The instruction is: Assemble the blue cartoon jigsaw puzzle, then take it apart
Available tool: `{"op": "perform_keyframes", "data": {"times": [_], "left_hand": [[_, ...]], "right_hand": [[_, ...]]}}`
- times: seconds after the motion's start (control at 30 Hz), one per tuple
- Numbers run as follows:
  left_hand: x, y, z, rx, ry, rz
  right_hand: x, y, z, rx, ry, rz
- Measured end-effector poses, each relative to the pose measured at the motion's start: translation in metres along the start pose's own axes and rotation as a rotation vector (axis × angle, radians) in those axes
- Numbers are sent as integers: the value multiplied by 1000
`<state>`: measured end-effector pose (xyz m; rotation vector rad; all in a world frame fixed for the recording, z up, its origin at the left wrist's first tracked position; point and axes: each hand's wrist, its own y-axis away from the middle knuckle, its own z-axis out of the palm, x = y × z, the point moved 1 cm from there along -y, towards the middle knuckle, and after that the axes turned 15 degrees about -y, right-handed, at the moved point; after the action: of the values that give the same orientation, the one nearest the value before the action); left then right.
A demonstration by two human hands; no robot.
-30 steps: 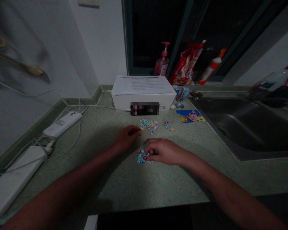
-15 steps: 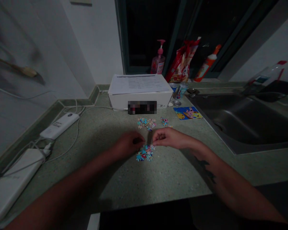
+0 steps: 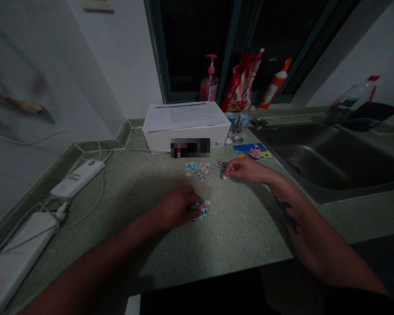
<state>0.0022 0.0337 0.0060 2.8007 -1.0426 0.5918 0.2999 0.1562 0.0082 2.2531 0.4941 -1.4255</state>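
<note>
Speckled green countertop [image 3: 134, 183], head view: two hands well apart, the left hand [image 3: 175, 208] cupped over a loose heap of jigsaw pieces [image 3: 202, 211], the right hand [image 3: 246, 169] reaching a smaller cluster [image 3: 222, 168], whether either grips unclear, a third pile [image 3: 197, 169] between them

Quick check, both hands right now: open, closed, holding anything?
Left hand: curled down onto a pile of jigsaw pieces; cannot tell if it holds one.
Right hand: fingers loosely bunched beside a smaller pile; cannot tell if holding anything.
</note>
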Motion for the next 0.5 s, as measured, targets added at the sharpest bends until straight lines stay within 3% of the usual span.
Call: {"op": "perform_keyframes", "data": {"times": [0.17,0.5], "left_hand": [[0,0,0,13,-27,-3],[-5,-3,-2,32,4,-109]], "right_hand": [[5,1,-12,65,98,36],[6,2,-16,96,261,56]]}}
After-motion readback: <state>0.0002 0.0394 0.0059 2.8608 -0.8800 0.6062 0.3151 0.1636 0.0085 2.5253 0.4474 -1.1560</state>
